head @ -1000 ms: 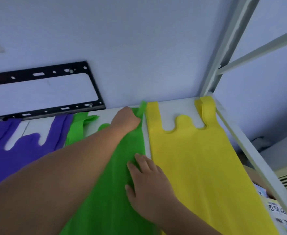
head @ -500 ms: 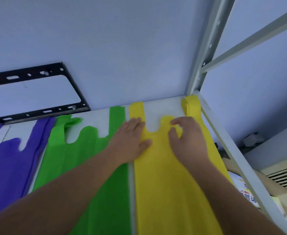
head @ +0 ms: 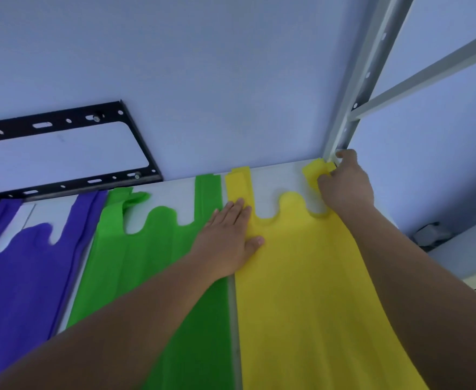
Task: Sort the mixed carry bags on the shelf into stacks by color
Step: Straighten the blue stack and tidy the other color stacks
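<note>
On the white shelf [head: 276, 178], yellow bag [head: 309, 291] lies flat with green bag [head: 152, 263] just beside it and purple bag [head: 20, 271] past that, left hand [head: 228, 240] pressed flat, fingers spread, on yellow bag's near-green edge, right hand [head: 346, 184] farther back pinching its far handle by the grey upright [head: 354, 88].
</note>
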`<state>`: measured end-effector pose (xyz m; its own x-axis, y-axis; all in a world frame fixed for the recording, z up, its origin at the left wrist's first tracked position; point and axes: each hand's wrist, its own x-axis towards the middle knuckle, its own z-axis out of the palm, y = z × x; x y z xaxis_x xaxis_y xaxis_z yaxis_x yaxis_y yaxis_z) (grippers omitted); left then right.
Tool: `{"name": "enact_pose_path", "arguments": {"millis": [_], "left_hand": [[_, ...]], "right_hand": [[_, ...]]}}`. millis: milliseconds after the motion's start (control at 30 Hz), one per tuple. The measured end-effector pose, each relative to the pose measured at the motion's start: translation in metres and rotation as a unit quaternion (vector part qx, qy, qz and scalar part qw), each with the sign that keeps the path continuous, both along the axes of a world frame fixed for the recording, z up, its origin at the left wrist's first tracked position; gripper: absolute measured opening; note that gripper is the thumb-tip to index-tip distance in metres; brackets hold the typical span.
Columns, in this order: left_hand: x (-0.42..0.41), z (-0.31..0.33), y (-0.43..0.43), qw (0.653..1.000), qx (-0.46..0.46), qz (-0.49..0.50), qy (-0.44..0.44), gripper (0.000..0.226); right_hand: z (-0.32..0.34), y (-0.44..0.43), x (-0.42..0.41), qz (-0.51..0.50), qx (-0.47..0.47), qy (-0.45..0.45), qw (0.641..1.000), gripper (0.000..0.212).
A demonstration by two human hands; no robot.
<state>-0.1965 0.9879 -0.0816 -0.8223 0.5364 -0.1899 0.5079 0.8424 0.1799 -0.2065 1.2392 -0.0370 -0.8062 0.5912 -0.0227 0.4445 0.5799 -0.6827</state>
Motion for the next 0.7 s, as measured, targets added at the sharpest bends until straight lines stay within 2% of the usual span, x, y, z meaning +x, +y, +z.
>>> {"name": "enact_pose_path", "arguments": {"millis": [100,167,233,300,367,433,533,600,700], "left_hand": [[0.001,0.0,-0.001,1.0,0.006,0.001,-0.003,0.078],[0.001,0.001,-0.001,1.0,0.008,0.002,-0.005,0.078],[0.001,0.001,-0.001,1.0,0.009,0.003,-0.006,0.077],[0.001,0.001,-0.001,1.0,0.01,0.004,-0.004,0.077],[0.0,0.001,-0.001,1.0,0.009,0.004,-0.007,0.078],[0.0,0.004,0.0,1.0,0.021,0.009,-0.015,0.08],[0.013,0.015,-0.001,0.996,0.09,0.02,0.009,0.081],[0.032,0.02,-0.005,0.991,0.129,0.01,0.027,0.078],[0.063,0.017,-0.01,0.996,0.074,-0.051,0.011,0.081]], "right_hand": [[0.012,0.006,-0.01,0.005,-0.093,0.104,0.99,0.049],[0.021,0.014,-0.013,-0.014,-0.196,0.165,0.966,0.049],[0.026,0.022,-0.009,-0.044,-0.247,0.206,0.946,0.05],[0.028,0.024,-0.002,-0.057,-0.213,0.212,0.952,0.047],[0.026,0.019,0.009,-0.049,-0.118,0.181,0.975,0.046],[0.022,0.005,0.03,-0.01,-0.048,0.158,0.986,0.041],[0.005,-0.017,0.077,0.064,-0.012,0.126,0.99,0.033],[-0.011,-0.026,0.11,0.095,0.008,0.063,0.993,0.033],[-0.034,-0.029,0.136,0.102,0.083,-0.064,0.989,0.043]]}}
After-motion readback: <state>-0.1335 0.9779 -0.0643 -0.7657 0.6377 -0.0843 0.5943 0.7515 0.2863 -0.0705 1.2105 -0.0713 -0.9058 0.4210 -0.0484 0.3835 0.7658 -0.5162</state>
